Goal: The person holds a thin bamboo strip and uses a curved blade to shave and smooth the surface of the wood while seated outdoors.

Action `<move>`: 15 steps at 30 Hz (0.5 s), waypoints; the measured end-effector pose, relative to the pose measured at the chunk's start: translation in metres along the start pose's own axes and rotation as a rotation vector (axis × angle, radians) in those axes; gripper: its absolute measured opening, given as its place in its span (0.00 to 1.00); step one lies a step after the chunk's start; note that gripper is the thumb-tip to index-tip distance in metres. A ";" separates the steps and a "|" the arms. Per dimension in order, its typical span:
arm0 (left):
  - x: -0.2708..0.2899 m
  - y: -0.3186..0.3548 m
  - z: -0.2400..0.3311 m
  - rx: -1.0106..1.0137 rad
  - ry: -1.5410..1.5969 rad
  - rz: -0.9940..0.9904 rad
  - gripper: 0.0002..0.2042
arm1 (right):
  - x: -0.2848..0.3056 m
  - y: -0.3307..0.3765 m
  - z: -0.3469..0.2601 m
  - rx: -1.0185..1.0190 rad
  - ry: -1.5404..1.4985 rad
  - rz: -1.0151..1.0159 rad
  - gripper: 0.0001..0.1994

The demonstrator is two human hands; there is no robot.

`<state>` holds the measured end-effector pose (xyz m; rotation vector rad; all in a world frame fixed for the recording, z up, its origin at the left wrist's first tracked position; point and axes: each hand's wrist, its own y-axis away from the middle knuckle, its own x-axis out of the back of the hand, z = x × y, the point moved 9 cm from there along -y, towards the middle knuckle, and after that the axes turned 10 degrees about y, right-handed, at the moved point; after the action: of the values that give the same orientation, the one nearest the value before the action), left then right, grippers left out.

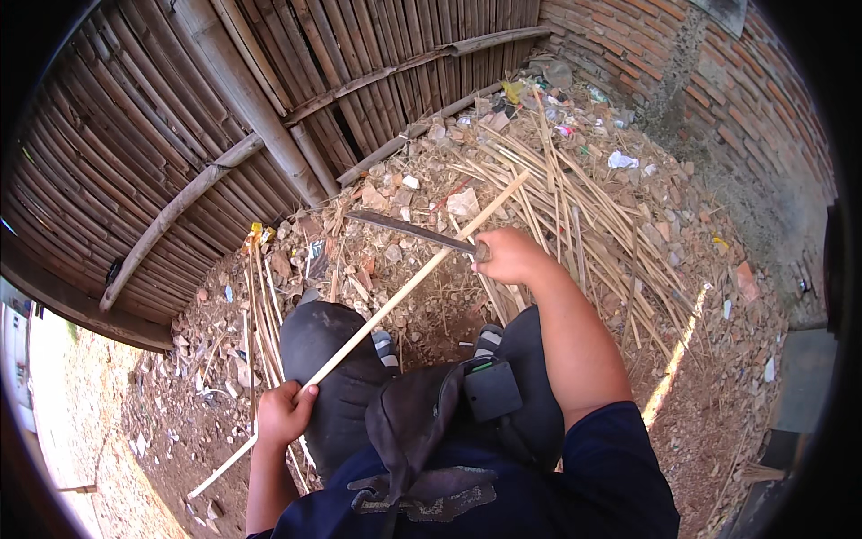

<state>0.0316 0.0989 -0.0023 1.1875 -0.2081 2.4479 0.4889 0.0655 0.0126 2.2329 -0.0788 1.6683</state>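
Outdoors, seen from above, a person sits or crouches on rubble-strewn ground, knees in dark trousers pointing forward. Their left hand [285,413] is closed in a fist around the lower part of a long pale bamboo strip [395,296], which runs diagonally from the ground at lower left up to the upper right, crossing over the left knee. Their right hand [508,256] is clenched around the handle of a dark, long-bladed knife [409,229], whose blade points left and lies against the strip just where the two cross, beside the right fist. Behind the hands, a heap of thin bamboo strips [575,198] lies scattered over dirt, stones and bits of litter. A wall of split bamboo slats [180,117] with rounded crosspieces fills the upper left, and a red brick wall [709,81] stands at the upper right. A few more pale strips [260,305] lie on the ground left of the left knee. Sunlight falls across the ground at lower right.
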 end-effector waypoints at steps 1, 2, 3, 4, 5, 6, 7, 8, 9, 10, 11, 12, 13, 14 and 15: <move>0.000 0.000 0.001 -0.006 0.004 0.005 0.24 | 0.001 0.000 -0.001 0.008 -0.008 0.014 0.24; 0.001 0.000 0.001 -0.012 0.009 0.011 0.24 | 0.001 0.001 -0.001 0.008 -0.009 0.013 0.24; 0.001 0.000 0.001 -0.011 0.008 0.010 0.24 | 0.002 0.001 -0.001 0.009 -0.022 0.011 0.24; 0.000 0.000 0.001 -0.012 0.011 0.010 0.24 | 0.003 0.002 0.000 0.008 -0.035 0.009 0.24; 0.000 0.000 0.001 -0.012 0.013 0.010 0.24 | 0.003 0.002 0.001 0.008 -0.035 0.009 0.24; 0.000 0.000 0.002 -0.012 0.013 0.009 0.24 | 0.002 0.001 0.002 0.011 -0.034 0.010 0.24; 0.001 0.000 0.004 -0.015 0.015 0.012 0.24 | 0.002 0.001 0.002 0.016 -0.033 0.012 0.25; 0.002 0.000 0.005 -0.017 0.018 0.015 0.24 | 0.002 0.001 0.001 0.017 -0.034 0.012 0.25; 0.002 0.001 0.006 -0.017 0.017 0.015 0.24 | 0.002 0.001 0.001 0.015 -0.033 0.010 0.25; 0.002 0.001 0.005 -0.013 0.017 0.017 0.24 | 0.003 0.001 0.000 0.012 -0.031 0.009 0.25; 0.002 0.001 0.004 -0.009 0.017 0.018 0.24 | 0.004 0.002 -0.001 0.012 -0.031 0.009 0.25; 0.002 0.001 0.004 -0.009 0.017 0.019 0.24 | 0.004 0.002 -0.001 0.007 -0.035 0.003 0.25; 0.002 0.001 0.003 -0.009 0.020 0.019 0.24 | 0.004 0.002 -0.001 0.003 -0.039 -0.004 0.25; 0.001 0.001 0.003 -0.009 0.023 0.020 0.24 | 0.003 0.002 -0.001 0.004 -0.038 -0.004 0.25; 0.001 0.001 0.002 -0.009 0.024 0.021 0.24 | 0.002 0.001 0.000 0.003 -0.030 0.004 0.25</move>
<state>0.0323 0.0979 -0.0001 1.1578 -0.2251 2.4753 0.4893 0.0647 0.0148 2.2621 -0.0878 1.6380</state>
